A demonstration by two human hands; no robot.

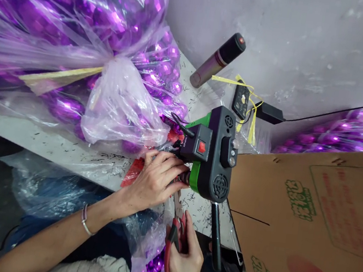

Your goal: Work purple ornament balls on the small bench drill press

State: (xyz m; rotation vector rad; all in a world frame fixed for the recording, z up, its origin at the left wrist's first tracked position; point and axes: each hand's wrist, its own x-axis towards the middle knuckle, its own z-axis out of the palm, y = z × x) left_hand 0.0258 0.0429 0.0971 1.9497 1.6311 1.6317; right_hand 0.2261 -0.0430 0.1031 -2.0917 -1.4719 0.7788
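My left hand point(158, 180) is closed at the side of a black and green machine point(212, 158) with a red rocker switch. Its fingertips pinch at a small dark part there, too covered to make out. My right hand point(187, 260) grips red-and-black-handled pliers point(172, 238), their jaws pointing up toward my left fingers. Beneath and beside my left hand shows red material point(133, 172). A black handle point(216, 238) sticks out from the machine's near side.
Tied clear bags of shiny purple balls point(113, 95) fill the left. A cardboard box point(312, 217) stands right. Behind are a spray can point(218, 60), black power adapter point(270, 113) and yellow ribbon point(252, 130). Black scraps litter the white table point(75, 146).
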